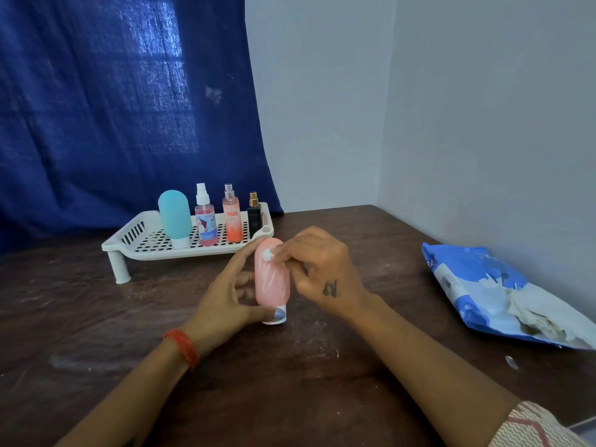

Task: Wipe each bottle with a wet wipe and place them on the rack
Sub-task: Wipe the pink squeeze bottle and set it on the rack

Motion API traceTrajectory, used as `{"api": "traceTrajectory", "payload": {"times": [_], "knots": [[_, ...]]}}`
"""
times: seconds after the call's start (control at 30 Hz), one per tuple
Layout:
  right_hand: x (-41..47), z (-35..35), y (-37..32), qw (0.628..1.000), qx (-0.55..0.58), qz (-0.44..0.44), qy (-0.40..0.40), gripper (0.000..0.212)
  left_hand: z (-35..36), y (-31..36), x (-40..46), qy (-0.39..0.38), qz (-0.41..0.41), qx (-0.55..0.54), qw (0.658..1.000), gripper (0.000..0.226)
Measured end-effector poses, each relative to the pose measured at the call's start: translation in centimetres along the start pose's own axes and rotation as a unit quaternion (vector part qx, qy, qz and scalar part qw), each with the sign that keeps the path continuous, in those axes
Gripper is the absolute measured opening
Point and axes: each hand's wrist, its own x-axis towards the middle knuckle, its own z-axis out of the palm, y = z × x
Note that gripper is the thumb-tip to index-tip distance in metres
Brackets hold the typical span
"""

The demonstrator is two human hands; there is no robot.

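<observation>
A pink squeeze bottle stands cap-down on the dark wooden table, just in front of the white rack. My left hand grips it from the left, thumb at its white cap. My right hand pinches a small white wet wipe against the bottle's upper part. On the rack stand a teal squeeze bottle, a red spray bottle, an orange spray bottle and a small black spray bottle.
A blue and white wet wipe packet lies open at the table's right side near the wall, with wipes spilling out. A blue curtain hangs behind the rack. Small white scraps dot the table.
</observation>
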Motion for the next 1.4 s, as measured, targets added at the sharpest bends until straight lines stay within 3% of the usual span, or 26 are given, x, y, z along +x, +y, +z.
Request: {"api": "traceTrajectory", "payload": {"times": [0.17,0.43,0.77,0.97,1.1,1.27,1.4], "knots": [[0.1,0.6,-0.5,0.998,-0.022,0.038,0.033,0.023,0.1,0.0,0.0,0.003,-0.002,0.005,1.0,0.103],[0.1,0.1,-1.1,0.998,-0.005,-0.038,-0.041,0.024,0.2,0.1,-0.1,0.003,0.005,-0.01,1.0,0.103],[0.1,1.0,-0.3,0.991,0.017,0.108,0.083,0.014,0.1,0.0,-0.1,-0.008,-0.001,-0.007,1.0,0.103],[0.1,0.6,-1.0,0.998,0.026,0.043,0.03,0.015,0.1,0.1,0.0,-0.01,0.004,-0.021,1.0,0.102],[-0.2,0.3,-0.3,0.996,0.04,0.074,0.038,0.013,0.0,0.2,0.0,-0.017,0.007,-0.026,1.0,0.105],[-0.3,0.6,-0.2,0.977,0.03,0.197,0.073,0.015,0.1,0.2,0.0,-0.017,0.004,-0.028,0.999,0.102],[0.0,0.7,-0.6,0.983,0.052,0.161,0.075,0.014,0.1,0.3,-0.1,-0.016,-0.001,-0.027,1.0,0.1]]}}
